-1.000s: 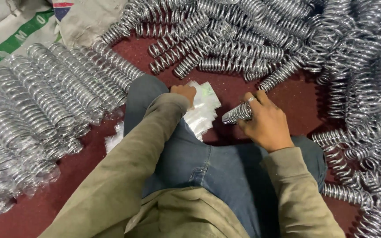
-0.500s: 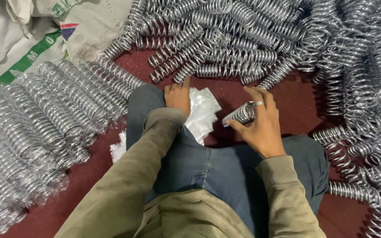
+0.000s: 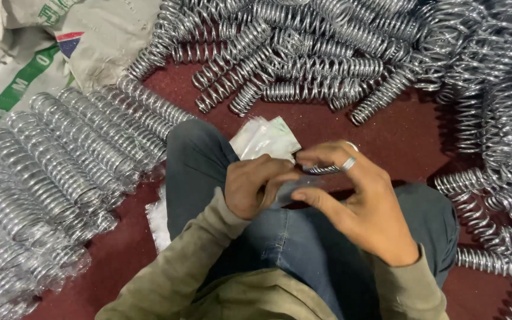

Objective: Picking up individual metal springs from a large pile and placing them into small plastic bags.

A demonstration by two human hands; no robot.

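A short metal spring lies level above the person's lap, grasped between the thumb and fingers of the right hand, so its end faces the left hand. The left fingers curl around a clear plastic bag, pinching it at the spring's end. More bags lie on the knee, within reach. Bagged springs lie in rows at the left, loose springs in a heap on the red floor.

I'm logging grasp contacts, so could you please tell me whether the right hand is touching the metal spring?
Touching. The head view shows the right hand with its fingers curled over the metal spring.
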